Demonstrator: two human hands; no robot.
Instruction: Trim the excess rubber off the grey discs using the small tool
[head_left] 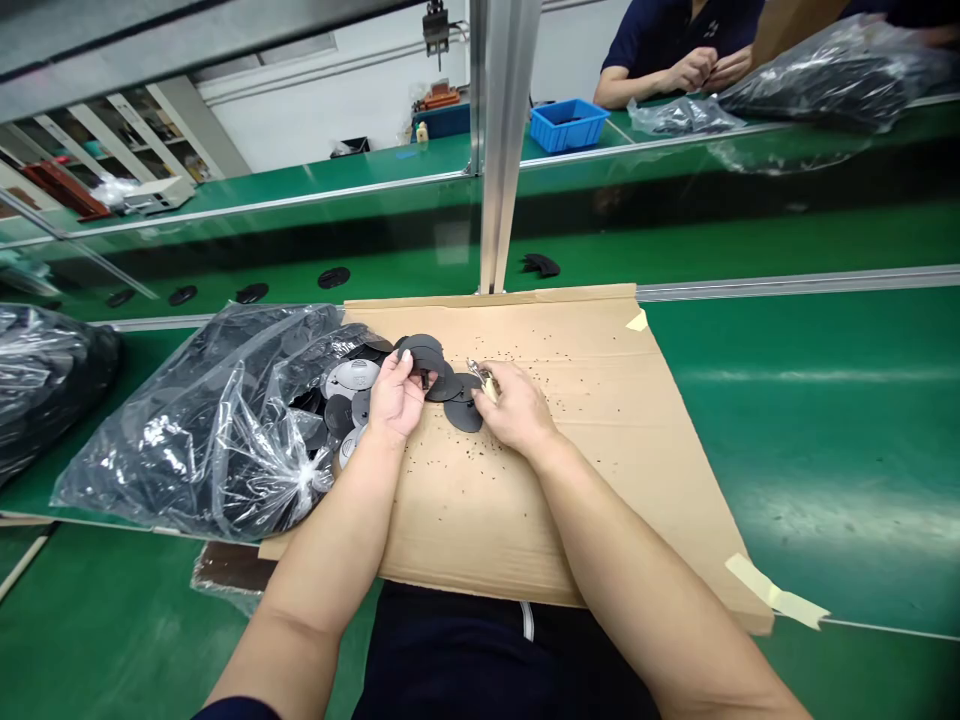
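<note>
left hand [397, 396] pinching a black disc [422, 350], right hand [517, 406] gripped round some plier-ish tool [484, 379], kinda speckled cardboard [600, 490] underneath

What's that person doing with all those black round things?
The person's left hand is holding a black disc, and the right hand is holding a small tool with a metal tip. More discs lie between the hands on a sheet of cardboard, where lots of tiny dark bits are scattered. On the left, a big clear bag is full of dark pieces, with discs at its opening. Across the bench, another person has both hands close together.
</note>
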